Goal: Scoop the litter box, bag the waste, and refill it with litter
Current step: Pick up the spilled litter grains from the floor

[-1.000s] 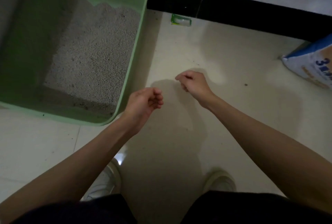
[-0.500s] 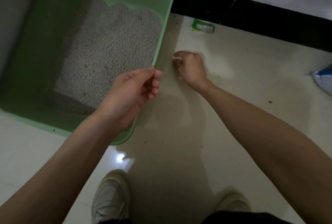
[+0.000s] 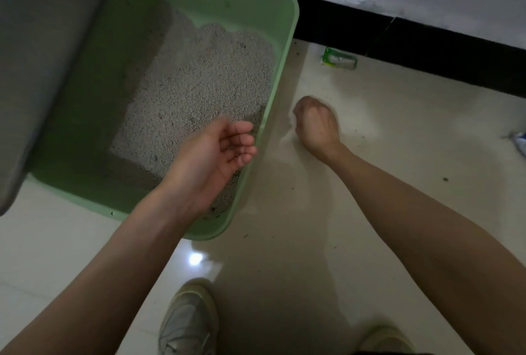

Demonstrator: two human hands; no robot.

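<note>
A person bends over a green litter box [image 3: 281,50] on a pale tiled floor [image 3: 384,132], the left hand [image 3: 216,155] cupped palm-up with fingers loosely curled over the box's right rim and, as far as can be seen, holding nothing; the right hand [image 3: 318,124] hangs knuckles-up just beyond that rim, fingers tucked under (whether they pinch spilled grains cannot be told). Grey litter [image 3: 199,92] lies banked toward the far wall of the box, ahead of the left hand, and a few dark specks dot the floor around the right hand. The tub looks like thin, stiff plastic that may flex under its load, and loose, gritty, shifting litter probably makes it heavy, so it is best gripped by the rolled rim on two opposite sides and kept level. A blue-and-white bag corner [image 3: 519,142] shows far to the right of the right hand, and a small green packet [image 3: 338,58] lies ahead of it by the dark skirting
</note>
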